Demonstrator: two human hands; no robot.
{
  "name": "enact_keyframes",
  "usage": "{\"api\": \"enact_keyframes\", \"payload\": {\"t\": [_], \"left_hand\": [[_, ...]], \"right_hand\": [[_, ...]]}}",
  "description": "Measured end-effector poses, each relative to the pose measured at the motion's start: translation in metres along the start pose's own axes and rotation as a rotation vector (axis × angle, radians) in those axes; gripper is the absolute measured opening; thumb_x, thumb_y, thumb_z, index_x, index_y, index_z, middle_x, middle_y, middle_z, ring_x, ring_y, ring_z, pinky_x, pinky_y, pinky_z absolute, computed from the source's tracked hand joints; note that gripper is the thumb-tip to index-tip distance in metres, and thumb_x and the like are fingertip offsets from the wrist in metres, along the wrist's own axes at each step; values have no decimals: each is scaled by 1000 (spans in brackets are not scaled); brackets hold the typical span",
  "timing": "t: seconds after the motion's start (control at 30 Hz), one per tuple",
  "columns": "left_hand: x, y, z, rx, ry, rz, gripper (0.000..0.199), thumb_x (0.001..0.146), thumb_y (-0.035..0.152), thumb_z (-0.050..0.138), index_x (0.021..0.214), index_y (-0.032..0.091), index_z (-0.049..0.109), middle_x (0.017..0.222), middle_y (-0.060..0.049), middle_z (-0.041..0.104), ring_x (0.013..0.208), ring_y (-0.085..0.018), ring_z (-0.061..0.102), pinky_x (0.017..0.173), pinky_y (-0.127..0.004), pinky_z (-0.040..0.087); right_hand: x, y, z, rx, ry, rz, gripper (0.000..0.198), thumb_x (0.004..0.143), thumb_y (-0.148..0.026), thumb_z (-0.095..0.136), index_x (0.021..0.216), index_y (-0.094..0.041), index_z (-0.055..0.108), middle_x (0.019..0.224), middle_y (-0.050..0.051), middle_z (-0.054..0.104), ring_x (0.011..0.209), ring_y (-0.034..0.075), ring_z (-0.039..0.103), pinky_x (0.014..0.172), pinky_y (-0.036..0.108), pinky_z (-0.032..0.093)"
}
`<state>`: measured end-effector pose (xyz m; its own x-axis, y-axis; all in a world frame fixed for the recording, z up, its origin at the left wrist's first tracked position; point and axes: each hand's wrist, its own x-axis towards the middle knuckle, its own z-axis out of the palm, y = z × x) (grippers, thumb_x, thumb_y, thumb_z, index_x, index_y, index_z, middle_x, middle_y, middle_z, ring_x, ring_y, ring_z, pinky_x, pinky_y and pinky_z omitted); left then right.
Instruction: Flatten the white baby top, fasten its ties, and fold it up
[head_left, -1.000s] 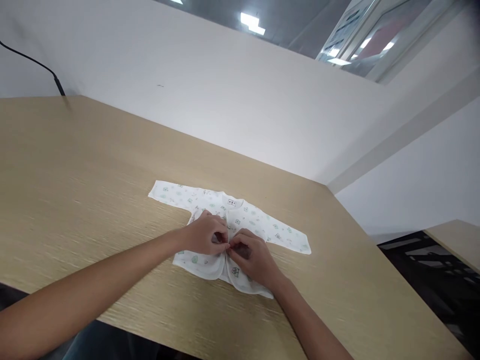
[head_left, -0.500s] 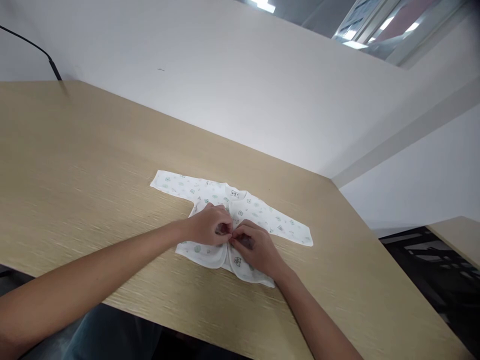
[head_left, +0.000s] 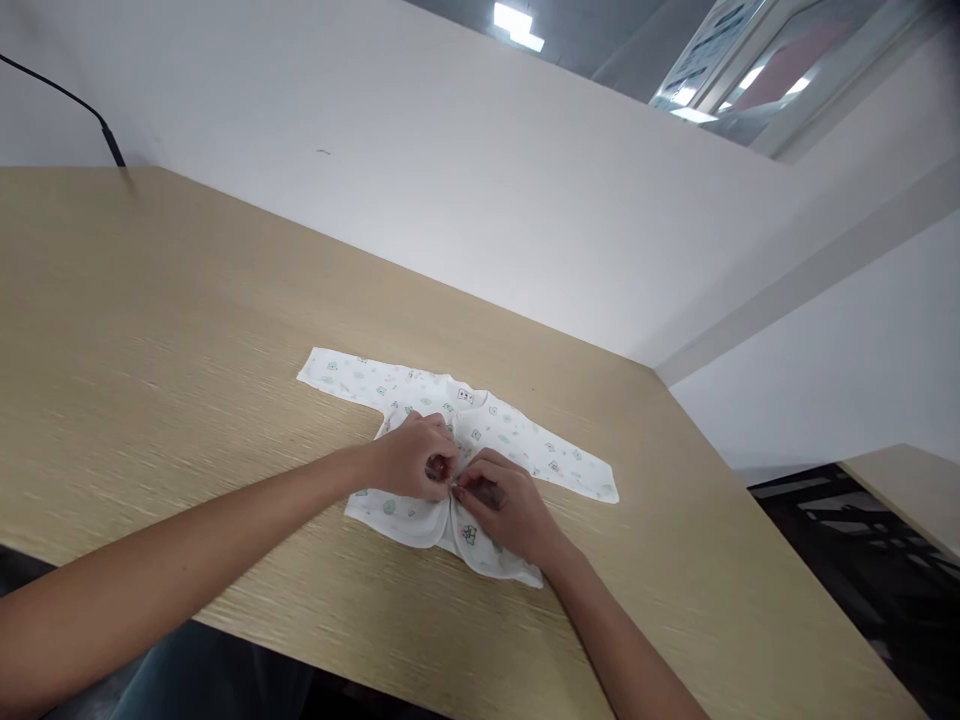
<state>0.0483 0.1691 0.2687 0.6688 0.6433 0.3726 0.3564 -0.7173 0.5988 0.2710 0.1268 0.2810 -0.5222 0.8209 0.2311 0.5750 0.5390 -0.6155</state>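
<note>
both hands pinch the front of a baby shirt on the tabletop

the shirt (head_left: 480,450) lies flat, sleeves spread toward the left and right edges, collar toward the far edge beside the wall (head_left: 465,190), hem toward the near edge. the left hand (head_left: 412,462) and right hand (head_left: 504,505) meet at the shirt's middle seam, fingertips touching, each closed in a pinch on the cloth where the two front flaps join. what sits between the fingers is too small to tell. a black cable (head_left: 71,105) hangs at the far left corner of the tabletop (head_left: 165,330).
</note>
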Motion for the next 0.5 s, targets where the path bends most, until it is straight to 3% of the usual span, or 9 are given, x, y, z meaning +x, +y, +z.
{"api": "enact_keyframes", "payload": {"t": [0.3,0.5], "left_hand": [[1,-3,1,-44,-24,-32,10,69,18,74,68,19,64,71,2,65,92,-20,56,88,-37,35],[0,-4,2,-20,-13,-15,11,70,18,73,68,19,62,69,2,64,92,-20,55,87,-36,35]], "right_hand": [[1,0,2,-11,7,-31,3,91,-18,66,92,-21,65,94,4,64,87,19,60,76,33,48],[2,1,5,47,38,-8,4,93,-19,64,90,-22,66,101,6,65,100,22,57,90,39,47]]}}
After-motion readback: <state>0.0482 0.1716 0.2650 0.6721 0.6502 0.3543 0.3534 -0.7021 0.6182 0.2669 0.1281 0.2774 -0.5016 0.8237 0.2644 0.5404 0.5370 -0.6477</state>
